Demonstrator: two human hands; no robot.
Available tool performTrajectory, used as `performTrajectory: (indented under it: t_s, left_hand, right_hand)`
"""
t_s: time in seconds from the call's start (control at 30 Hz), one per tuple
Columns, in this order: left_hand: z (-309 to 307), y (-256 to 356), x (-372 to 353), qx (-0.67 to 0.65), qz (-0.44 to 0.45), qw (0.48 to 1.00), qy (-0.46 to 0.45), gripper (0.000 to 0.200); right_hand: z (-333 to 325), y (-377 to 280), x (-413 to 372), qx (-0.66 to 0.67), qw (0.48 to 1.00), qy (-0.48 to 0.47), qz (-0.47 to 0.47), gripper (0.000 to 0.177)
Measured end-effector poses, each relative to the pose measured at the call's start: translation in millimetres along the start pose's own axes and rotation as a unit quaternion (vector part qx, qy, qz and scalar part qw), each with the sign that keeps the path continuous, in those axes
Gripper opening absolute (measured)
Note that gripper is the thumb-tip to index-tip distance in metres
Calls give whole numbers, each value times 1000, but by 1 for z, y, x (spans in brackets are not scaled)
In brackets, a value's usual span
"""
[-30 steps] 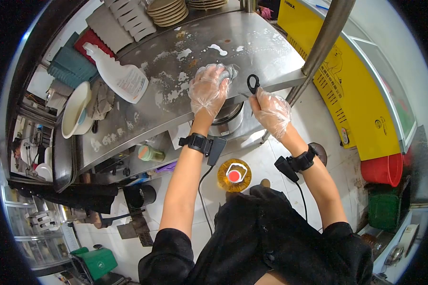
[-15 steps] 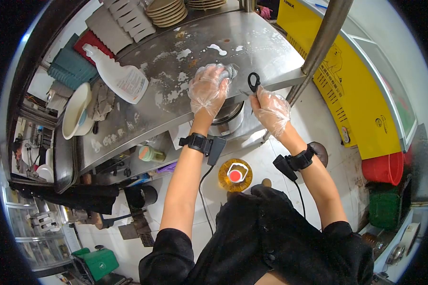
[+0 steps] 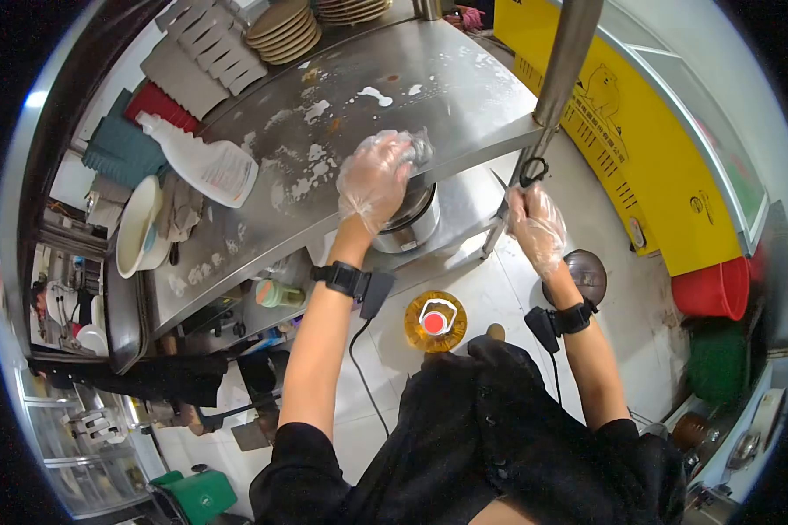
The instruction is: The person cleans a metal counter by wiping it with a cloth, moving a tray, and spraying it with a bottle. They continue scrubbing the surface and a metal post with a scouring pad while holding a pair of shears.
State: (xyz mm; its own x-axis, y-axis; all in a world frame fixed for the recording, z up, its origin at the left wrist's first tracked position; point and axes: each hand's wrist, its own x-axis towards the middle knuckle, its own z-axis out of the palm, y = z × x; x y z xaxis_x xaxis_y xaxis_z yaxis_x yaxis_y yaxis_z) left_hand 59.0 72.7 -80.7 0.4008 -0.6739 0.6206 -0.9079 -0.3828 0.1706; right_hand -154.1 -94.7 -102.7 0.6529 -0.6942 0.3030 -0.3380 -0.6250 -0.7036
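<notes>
In clear plastic gloves, both my hands are out over the front of a steel table point(image 3: 464, 66) with white foamy patches on it. My left hand point(image 3: 372, 179) is closed around a grey steel wool scrubber point(image 3: 421, 150), pressed near the table's front edge. My right hand point(image 3: 538, 226) is off the table, past its right corner, closed on scissors. A black loop handle point(image 3: 534, 172) of the scissors sticks up above the fist; a thin metal part shows to its left, and the rest is hidden. A white spray bottle point(image 3: 214, 171) lies on the table left of my left hand.
Stacked plates point(image 3: 282, 33) and folded cloths stand at the back left, near a white bowl point(image 3: 140, 229). A metal post point(image 3: 565, 66) rises at the table's right corner. Below are a metal pot point(image 3: 411, 229), an oil jug point(image 3: 435, 322) and a round stool point(image 3: 578, 278).
My right hand has swung right and slightly down with the scissors, away from my left hand. The left hand has shifted slightly, staying on the scrubber. The view has shifted a little.
</notes>
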Motion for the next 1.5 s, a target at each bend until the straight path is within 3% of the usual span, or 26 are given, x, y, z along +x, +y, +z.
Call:
performTrajectory:
  t_s: [0.17, 0.2, 0.27, 0.33, 0.4, 0.57, 0.7, 0.77, 0.83, 0.97, 1.17, 1.2, 1.3, 1.4, 1.43, 1.5]
  left_hand:
    - [29, 51, 8, 174, 105, 972, -119, 55]
    - [40, 56, 14, 173, 106, 972, -120, 55]
    - [56, 62, 29, 205, 238, 948, -56, 54]
    - [59, 60, 30, 225, 259, 938, -39, 50]
    - [55, 45, 21, 252, 287, 923, -51, 59]
    - [-8, 8, -19, 287, 288, 908, -96, 56]
    - [-16, -1, -34, 299, 278, 908, -98, 55]
    - [-3, 9, -24, 295, 282, 909, -89, 53]
    - [25, 24, -6, 276, 295, 914, -42, 51]
    - [61, 67, 42, 227, 281, 929, -74, 49]
    - [70, 89, 73, 75, 186, 970, -138, 46]
    - [68, 88, 72, 74, 188, 970, -138, 46]
    - [50, 80, 59, 99, 81, 987, -101, 47]
    - [68, 62, 44, 118, 104, 984, -81, 52]
    - [68, 62, 38, 266, 234, 934, -32, 55]
    - [76, 64, 47, 229, 276, 931, -65, 56]
  right_hand:
    - [2, 26, -13, 59, 997, 8, 44, 16]
    - [2, 28, -13, 57, 998, 9, 36, 16]
    - [3, 30, -10, 50, 998, 25, 11, 15]
    - [4, 35, -6, 31, 999, 33, -1, 15]
    - [4, 43, -4, 13, 999, 41, -11, 15]
    - [-4, 50, -8, -35, 991, 76, -100, 13]
    - [-4, 46, -6, 18, 999, 20, -47, 12]
    - [5, 48, -4, 11, 994, 51, -95, 11]
    - [4, 44, -2, 19, 996, 34, -76, 11]
    - [-9, 43, 2, 3, 998, 66, -12, 12]
    - [-20, 77, 17, -11, 995, 93, -46, 11]
    - [-21, 80, 21, 0, 996, 85, -35, 12]
    - [-25, 80, 26, -11, 995, 93, -42, 13]
    - [-25, 82, 32, 4, 994, 98, -37, 12]
    - [-25, 82, 31, 12, 995, 95, -31, 12]
    - [-27, 83, 31, 20, 995, 92, -25, 11]
